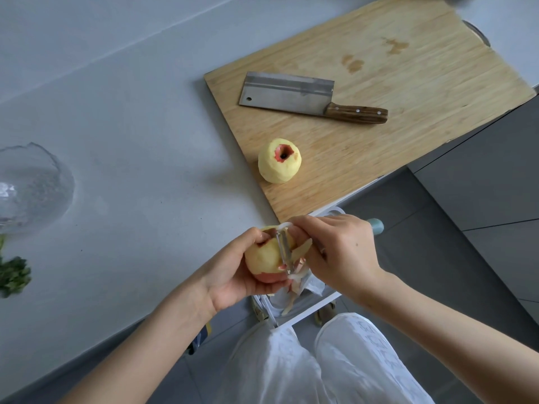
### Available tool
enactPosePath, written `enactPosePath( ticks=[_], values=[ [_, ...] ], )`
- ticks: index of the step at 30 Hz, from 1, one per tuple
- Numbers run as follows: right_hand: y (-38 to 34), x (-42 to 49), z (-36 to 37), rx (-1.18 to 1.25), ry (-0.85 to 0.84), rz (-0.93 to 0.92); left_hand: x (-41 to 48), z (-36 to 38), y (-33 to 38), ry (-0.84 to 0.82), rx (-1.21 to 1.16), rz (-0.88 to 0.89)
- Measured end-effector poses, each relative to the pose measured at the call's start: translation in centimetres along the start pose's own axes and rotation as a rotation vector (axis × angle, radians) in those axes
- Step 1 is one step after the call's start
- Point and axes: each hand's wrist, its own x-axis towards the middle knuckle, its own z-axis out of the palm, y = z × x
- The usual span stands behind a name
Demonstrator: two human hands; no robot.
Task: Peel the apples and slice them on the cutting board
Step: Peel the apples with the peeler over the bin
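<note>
A single head-worn wide-angle view looks steeply down from above the counter's edge. The cutting board (379,91) lies beyond and to the upper right, seen skewed, its corners turned diagonally in frame. Below the board the view drops close over the person's hands and legs; left of it the bare counter (131,141) stretches away.

**Free room vs. blocks**

Both hands are full: left hand (233,275) wraps an apple (264,259), right hand (338,252) grips a peeler (284,249) laid against it. Just past the fingertips: board (408,91) corner, w/ a peeled apple (279,160) nearest, cleaver (309,97) further out. Board beyond the cleaver is bare. Left of the left fingers: open counter (131,156) until the glass bowl (32,185) and greens (13,275) at the far edge. Below the fingers: a bin (294,304) w/ peel.
</note>
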Motion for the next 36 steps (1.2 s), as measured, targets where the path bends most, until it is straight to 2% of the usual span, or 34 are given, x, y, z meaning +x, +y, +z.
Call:
enactPosePath(
  ticks=[4,7,12,16,20,23,25,27,29,32,34,36],
  values=[
    [0.3,0.1,0.0,-0.012,0.001,-0.011,-0.4,0.1,0.1,0.014,0.070,0.025],
    [1.1,-0.6,0.1,0.026,0.018,0.040,-0.8,-0.1,0.2,0.007,0.029,0.027],
    [1.7,-1.6,0.6,0.120,0.015,0.117,-0.8,-0.1,0.3,-0.064,0.036,0.020],
    [2.1,-2.2,1.0,0.152,0.026,0.110,-0.6,-0.2,-0.1,-0.099,0.007,0.001],
    [4.0,-4.3,2.4,0.046,-0.080,0.162,-1.0,0.2,1.0,-0.337,-0.009,0.040],
    [4.5,-4.9,3.7,-0.016,-0.211,0.385,-1.2,0.4,1.8,-0.401,0.046,0.067],
    [4.4,-4.2,4.1,-0.054,-0.525,0.587,-0.9,0.1,1.6,-0.364,0.054,0.063],
    [4.5,-3.5,4.2,0.038,-0.849,0.763,-0.6,-0.2,1.3,-0.346,0.035,0.030],
    [4.7,-3.4,4.3,0.348,-0.993,1.022,-0.3,-0.5,0.8,-0.313,0.010,0.002],
    [5.1,-3.7,4.7,0.819,-1.048,1.461,0.1,-0.7,0.3,-0.233,0.000,-0.026],
    [5.7,-4.1,5.4,1.068,-1.083,1.654,0.3,-0.8,0.1,-0.173,-0.001,-0.036],
    [6.3,-4.4,6.1,1.309,-1.083,1.765,0.3,-0.9,-0.1,-0.119,-0.047,-0.050]
  ],
)
